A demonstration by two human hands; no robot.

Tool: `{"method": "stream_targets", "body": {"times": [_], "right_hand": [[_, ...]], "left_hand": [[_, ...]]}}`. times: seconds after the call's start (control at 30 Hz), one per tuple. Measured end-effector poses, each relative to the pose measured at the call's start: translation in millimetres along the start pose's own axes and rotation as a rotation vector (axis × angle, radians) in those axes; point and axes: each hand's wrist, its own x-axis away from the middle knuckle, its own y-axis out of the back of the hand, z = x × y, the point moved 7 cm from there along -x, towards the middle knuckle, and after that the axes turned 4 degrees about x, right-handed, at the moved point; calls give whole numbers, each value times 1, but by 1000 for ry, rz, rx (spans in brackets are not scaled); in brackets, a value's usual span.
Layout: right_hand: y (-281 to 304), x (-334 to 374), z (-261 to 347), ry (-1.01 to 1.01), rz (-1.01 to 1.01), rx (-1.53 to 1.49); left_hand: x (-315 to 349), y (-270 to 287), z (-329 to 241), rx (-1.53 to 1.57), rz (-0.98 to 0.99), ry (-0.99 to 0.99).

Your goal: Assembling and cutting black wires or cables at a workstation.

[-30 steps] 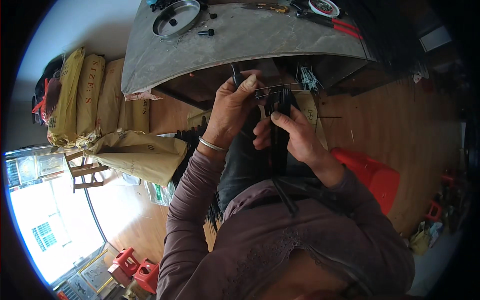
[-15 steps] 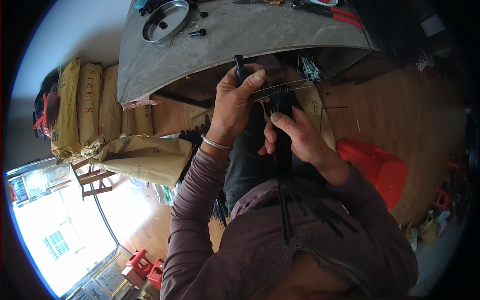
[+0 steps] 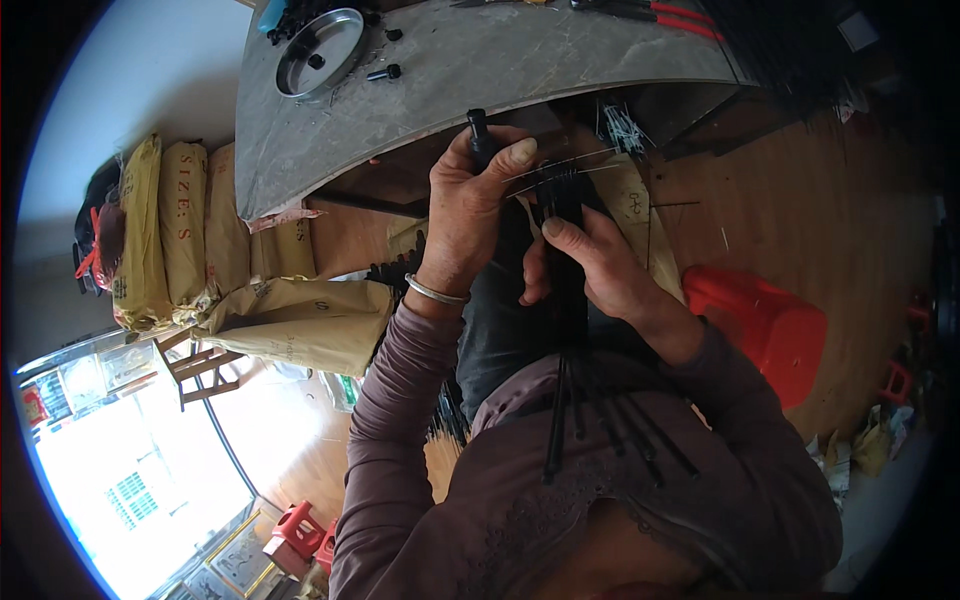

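Below the grey table edge (image 3: 330, 170): both hands work just under its near rim, over the person's lap.
Left hand (image 3: 470, 215): fingers curled shut round a short black cylindrical handle (image 3: 478, 128) whose top pokes out above the thumb; a silver bangle (image 3: 436, 293) sits on the wrist.
Right hand (image 3: 590, 265): just right of the left hand, fingers pressed together round a bundle of long black rods (image 3: 566, 330), thumb laid along it.
Bundle: runs from just under the table edge down across the lap to the chest, where its lower ends fan apart.
Thin wires (image 3: 560, 165): several pale strands stretch sideways from the left hand's fingertips across the top of the bundle.
On the table: a round metal dish (image 3: 320, 40) with small black parts, loose black caps (image 3: 385, 72) beside it, red-handled pliers (image 3: 650, 12) at the far rim.
Left of the table: tan sacks (image 3: 180, 230) stacked on the floor.
Right of the table: a red plastic stool (image 3: 765, 325) on the wooden floor.
Risk, as I judge it: the splayed lower ends suggest a loose hold, so rods could slide out; the taut wires could slip off the fingertips.
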Motion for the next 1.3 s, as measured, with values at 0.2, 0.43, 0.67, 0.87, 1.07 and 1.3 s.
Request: {"method": "stream_targets", "body": {"times": [0.2, 0.43, 0.67, 0.87, 1.07, 1.3], "right_hand": [[-1, 1, 1, 9, 14, 1], [-1, 1, 3, 37, 35, -7], [0, 2, 2, 14, 19, -29], [0, 2, 3, 24, 25, -3], [-1, 2, 5, 24, 29, -21], [0, 0, 1, 32, 28, -31]], "left_hand": [[-2, -3, -7, -62, 59, 10], [-2, -4, -9, -31, 22, 1], [-2, -4, -11, -69, 25, -25], [-3, 1, -11, -62, 22, -28], [-1, -3, -12, -96, 28, -21], [-1, -4, -13, -80, 27, -12]]}}
